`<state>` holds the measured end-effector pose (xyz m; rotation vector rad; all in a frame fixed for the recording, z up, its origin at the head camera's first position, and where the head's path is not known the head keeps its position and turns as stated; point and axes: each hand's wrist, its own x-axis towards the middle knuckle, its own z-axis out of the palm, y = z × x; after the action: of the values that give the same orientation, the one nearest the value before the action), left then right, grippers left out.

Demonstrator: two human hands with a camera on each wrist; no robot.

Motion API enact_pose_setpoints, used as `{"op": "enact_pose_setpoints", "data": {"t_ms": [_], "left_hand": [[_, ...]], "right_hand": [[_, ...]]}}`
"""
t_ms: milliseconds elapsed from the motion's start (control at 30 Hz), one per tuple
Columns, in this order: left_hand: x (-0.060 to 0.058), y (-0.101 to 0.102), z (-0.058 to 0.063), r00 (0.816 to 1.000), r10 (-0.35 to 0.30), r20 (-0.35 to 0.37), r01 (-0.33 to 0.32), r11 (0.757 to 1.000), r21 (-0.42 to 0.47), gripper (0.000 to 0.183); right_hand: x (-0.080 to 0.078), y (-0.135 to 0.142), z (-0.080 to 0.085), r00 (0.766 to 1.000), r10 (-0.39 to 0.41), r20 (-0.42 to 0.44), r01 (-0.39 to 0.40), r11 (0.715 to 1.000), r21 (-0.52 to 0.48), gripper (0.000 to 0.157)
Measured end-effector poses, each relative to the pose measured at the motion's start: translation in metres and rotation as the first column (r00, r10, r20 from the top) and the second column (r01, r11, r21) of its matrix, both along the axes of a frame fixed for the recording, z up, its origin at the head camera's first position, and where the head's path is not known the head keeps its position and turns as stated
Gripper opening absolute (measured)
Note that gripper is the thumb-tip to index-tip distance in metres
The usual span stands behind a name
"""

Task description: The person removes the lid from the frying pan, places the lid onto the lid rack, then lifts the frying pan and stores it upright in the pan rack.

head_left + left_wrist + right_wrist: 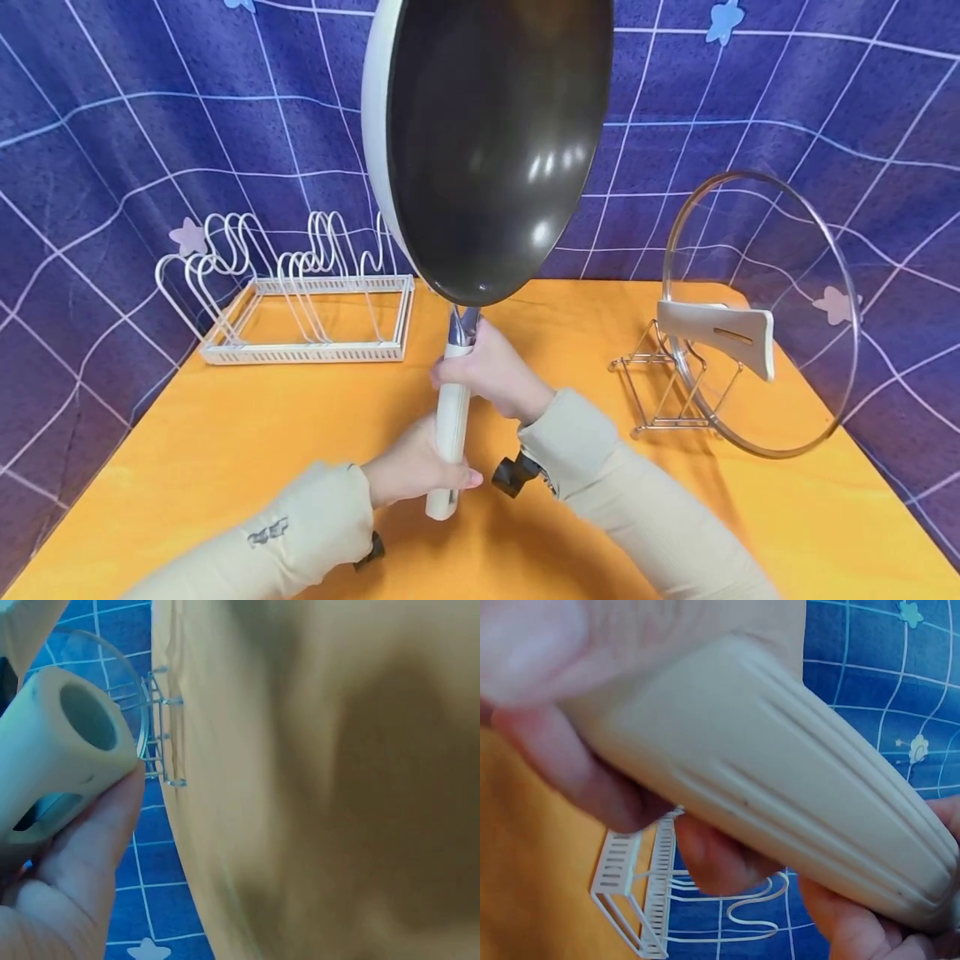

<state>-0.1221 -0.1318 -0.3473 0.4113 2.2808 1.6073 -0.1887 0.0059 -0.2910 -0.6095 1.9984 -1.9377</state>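
A large frying pan (495, 150) with a dark inside and a white outer wall is held up in the middle of the head view, its inside facing me. Its cream handle (452, 417) points down toward me. My right hand (495, 371) grips the handle near the metal joint. Lower down, my left hand (416, 467) wraps round the handle's end. Close up in the left wrist view is the handle's hollow end (90, 716), with a finger along it. The right wrist view shows the grooved handle (795, 772) with curled fingers round it.
A white wire rack (300, 354) stands on the orange tabletop (300, 433) at the back left. On the right, a glass lid (855, 333) with a cream handle (716, 329) stands upright in a small wire stand (675, 423). Behind hangs a blue gridded cloth (225, 133).
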Motion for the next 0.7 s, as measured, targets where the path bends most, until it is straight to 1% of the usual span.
{"op": "enact_pose_setpoints", "data": {"t_ms": [100,167,233,333,367,433,500,567,633,700], "left_hand": [[0.002,-0.001,0.001,0.998,0.043,-0.039,-0.045,0.998,-0.051,0.078],[0.003,-0.002,0.002,0.997,0.054,-0.063,-0.059,0.995,-0.079,0.085],[0.004,-0.003,0.005,0.995,0.072,-0.073,-0.078,0.992,-0.096,0.086],[0.007,-0.001,0.009,0.985,0.133,-0.107,-0.147,0.980,-0.131,0.083],[0.008,0.000,0.010,0.979,0.163,-0.123,-0.180,0.973,-0.143,0.081],[0.010,0.003,0.010,0.961,0.221,-0.170,-0.249,0.953,-0.171,0.078],[0.011,0.005,0.010,0.943,0.261,-0.205,-0.299,0.937,-0.180,0.079],[0.012,0.007,0.009,0.934,0.283,-0.218,-0.325,0.926,-0.190,0.081],[0.013,0.009,0.008,0.934,0.285,-0.216,-0.328,0.923,-0.200,0.083],[0.014,0.010,0.009,0.937,0.276,-0.213,-0.318,0.927,-0.199,0.084]], "right_hand": [[0.000,-0.001,0.001,0.999,0.035,0.038,-0.036,0.999,0.016,0.046],[0.000,-0.002,0.002,0.998,0.049,0.050,-0.050,0.999,0.016,0.048],[-0.001,-0.003,0.002,0.997,0.059,0.054,-0.060,0.998,0.006,0.049],[-0.004,-0.006,0.003,0.995,0.078,0.065,-0.077,0.997,-0.014,0.048],[-0.006,-0.007,0.003,0.993,0.089,0.076,-0.088,0.996,-0.022,0.046],[-0.008,-0.009,0.004,0.988,0.112,0.105,-0.109,0.994,-0.033,0.042],[-0.011,-0.011,0.005,0.981,0.136,0.135,-0.133,0.991,-0.036,0.038],[-0.013,-0.012,0.005,0.974,0.159,0.162,-0.156,0.987,-0.031,0.035],[-0.013,-0.011,0.007,0.970,0.171,0.173,-0.173,0.985,-0.004,0.036],[-0.014,-0.009,0.007,0.971,0.177,0.162,-0.184,0.982,0.035,0.035]]}}
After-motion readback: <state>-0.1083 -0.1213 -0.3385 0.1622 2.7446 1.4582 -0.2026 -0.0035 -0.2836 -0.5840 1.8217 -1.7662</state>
